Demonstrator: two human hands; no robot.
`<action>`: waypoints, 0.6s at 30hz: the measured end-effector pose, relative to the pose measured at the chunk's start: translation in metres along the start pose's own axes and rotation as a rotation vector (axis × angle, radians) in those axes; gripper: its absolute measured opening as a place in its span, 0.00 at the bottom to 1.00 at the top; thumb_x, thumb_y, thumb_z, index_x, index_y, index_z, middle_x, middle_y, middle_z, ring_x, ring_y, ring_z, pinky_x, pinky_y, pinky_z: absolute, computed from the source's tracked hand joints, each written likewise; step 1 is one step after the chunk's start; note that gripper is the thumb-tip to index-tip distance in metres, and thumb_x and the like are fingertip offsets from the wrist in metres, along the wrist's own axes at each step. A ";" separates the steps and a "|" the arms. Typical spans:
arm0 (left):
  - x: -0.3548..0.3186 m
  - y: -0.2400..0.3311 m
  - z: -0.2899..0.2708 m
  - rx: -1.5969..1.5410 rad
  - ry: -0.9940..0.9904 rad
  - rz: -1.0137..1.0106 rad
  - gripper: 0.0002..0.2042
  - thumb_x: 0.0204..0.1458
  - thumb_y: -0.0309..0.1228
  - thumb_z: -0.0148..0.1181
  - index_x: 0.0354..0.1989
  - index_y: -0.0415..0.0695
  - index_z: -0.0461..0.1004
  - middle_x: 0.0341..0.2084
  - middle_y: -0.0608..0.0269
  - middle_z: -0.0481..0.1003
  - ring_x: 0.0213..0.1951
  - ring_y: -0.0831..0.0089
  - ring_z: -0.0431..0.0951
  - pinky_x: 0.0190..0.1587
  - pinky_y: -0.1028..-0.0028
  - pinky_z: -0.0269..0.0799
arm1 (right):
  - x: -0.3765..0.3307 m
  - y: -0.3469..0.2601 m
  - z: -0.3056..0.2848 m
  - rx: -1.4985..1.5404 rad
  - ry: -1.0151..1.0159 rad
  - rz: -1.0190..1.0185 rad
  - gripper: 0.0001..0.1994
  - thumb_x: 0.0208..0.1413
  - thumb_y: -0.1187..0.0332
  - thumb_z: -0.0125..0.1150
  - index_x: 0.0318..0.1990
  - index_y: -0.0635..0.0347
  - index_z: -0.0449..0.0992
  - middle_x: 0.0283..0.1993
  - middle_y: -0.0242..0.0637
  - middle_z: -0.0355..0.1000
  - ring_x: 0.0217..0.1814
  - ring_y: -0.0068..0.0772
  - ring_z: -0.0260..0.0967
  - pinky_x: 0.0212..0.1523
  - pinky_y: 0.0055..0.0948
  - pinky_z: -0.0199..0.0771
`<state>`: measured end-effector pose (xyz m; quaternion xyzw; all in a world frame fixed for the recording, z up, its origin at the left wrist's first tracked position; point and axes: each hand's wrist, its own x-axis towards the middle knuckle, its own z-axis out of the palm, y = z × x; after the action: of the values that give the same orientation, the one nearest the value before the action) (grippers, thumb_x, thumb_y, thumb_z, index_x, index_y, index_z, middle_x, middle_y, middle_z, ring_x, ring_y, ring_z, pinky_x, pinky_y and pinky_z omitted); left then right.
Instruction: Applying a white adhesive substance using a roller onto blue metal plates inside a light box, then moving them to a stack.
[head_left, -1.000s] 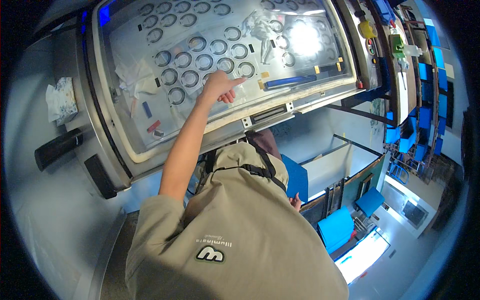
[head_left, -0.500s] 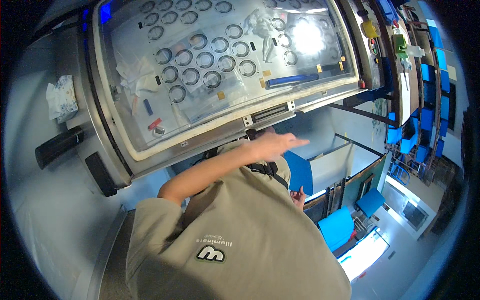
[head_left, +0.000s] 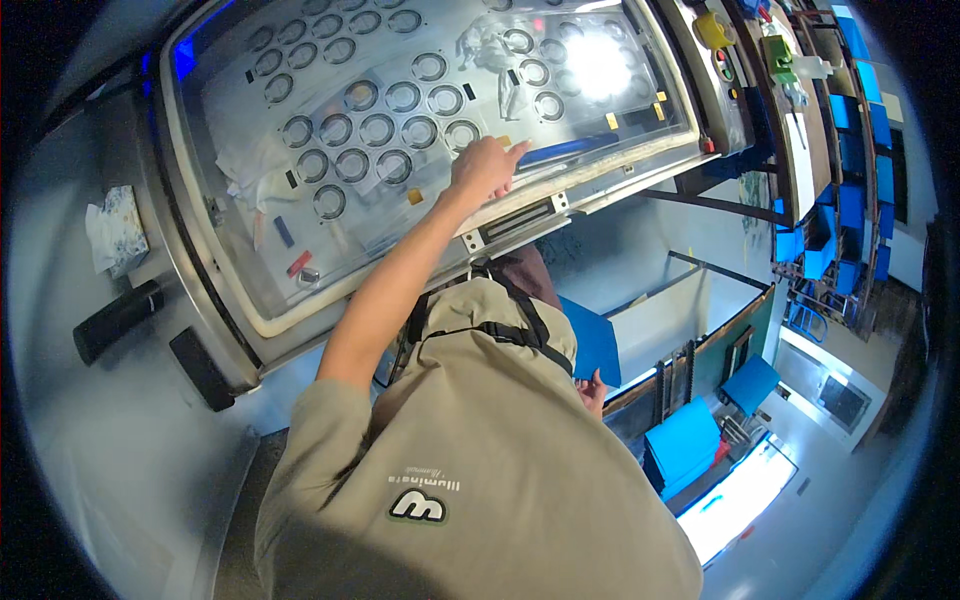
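Observation:
My left hand point(head_left: 487, 168) reaches over the front part of the glass-topped metal table point(head_left: 330, 300), its index finger stretched to the right and nothing seen in it. The fingertip is close to the left end of a long blue bar point(head_left: 570, 150). Just left of the hand, a dark-edged ring point(head_left: 462, 135) is among many alike under or on the clear top. Low beside my body, my right hand point(head_left: 592, 393) is partly hidden by my shirt. Its visible fingers are curled by the lower edge of a flat blue panel point(head_left: 590, 338); whether they grip it is unclear.
Crumpled clear film point(head_left: 490, 50) and white tissue point(head_left: 250, 175) are on the table. A tissue pack point(head_left: 115, 230) and black handle point(head_left: 118, 322) stand at the left. Coloured buttons point(head_left: 724, 65) line the right rim. Blue seats point(head_left: 685, 440) and a pale bin point(head_left: 660, 310) stand behind on the right.
My left hand has moved from in front of my body up and forward over the tabletop, near the blue bar. The table has shifted slightly left in view. My right hand stays low.

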<state>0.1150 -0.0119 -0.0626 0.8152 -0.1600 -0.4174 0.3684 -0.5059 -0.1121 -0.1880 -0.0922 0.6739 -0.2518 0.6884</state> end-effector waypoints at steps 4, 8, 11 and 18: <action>0.018 -0.003 0.009 0.044 -0.053 -0.089 0.31 0.61 0.53 0.46 0.14 0.42 0.76 0.11 0.64 0.76 0.15 0.73 0.77 0.26 0.71 0.75 | 0.016 -0.001 -0.029 0.014 -0.108 0.082 0.18 0.60 0.58 0.61 0.54 0.52 0.69 0.55 0.37 0.73 0.55 0.38 0.69 0.58 0.41 0.69; 0.016 0.001 0.011 -0.026 -0.146 -0.158 0.32 0.63 0.52 0.44 0.15 0.39 0.77 0.12 0.60 0.77 0.13 0.72 0.76 0.22 0.72 0.75 | 0.030 0.002 -0.042 -0.019 -0.030 0.077 0.15 0.60 0.57 0.61 0.49 0.53 0.72 0.51 0.36 0.75 0.53 0.37 0.71 0.55 0.39 0.71; 0.022 -0.009 0.015 -0.098 -0.136 -0.179 0.33 0.63 0.52 0.43 0.15 0.37 0.77 0.13 0.58 0.77 0.13 0.71 0.76 0.20 0.73 0.74 | 0.039 -0.003 -0.057 0.008 -0.089 0.129 0.12 0.59 0.57 0.61 0.43 0.54 0.74 0.46 0.35 0.76 0.49 0.37 0.72 0.52 0.37 0.72; 0.016 -0.013 0.017 -0.171 -0.061 -0.170 0.37 0.61 0.59 0.44 0.14 0.35 0.77 0.11 0.55 0.75 0.09 0.71 0.71 0.16 0.74 0.69 | 0.031 -0.003 -0.034 -0.034 -0.105 0.086 0.11 0.60 0.57 0.60 0.41 0.53 0.74 0.44 0.35 0.77 0.47 0.37 0.73 0.50 0.37 0.73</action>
<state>0.1104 -0.0201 -0.0879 0.7784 -0.0653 -0.4838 0.3946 -0.5410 -0.1217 -0.2163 -0.0881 0.6445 -0.2053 0.7312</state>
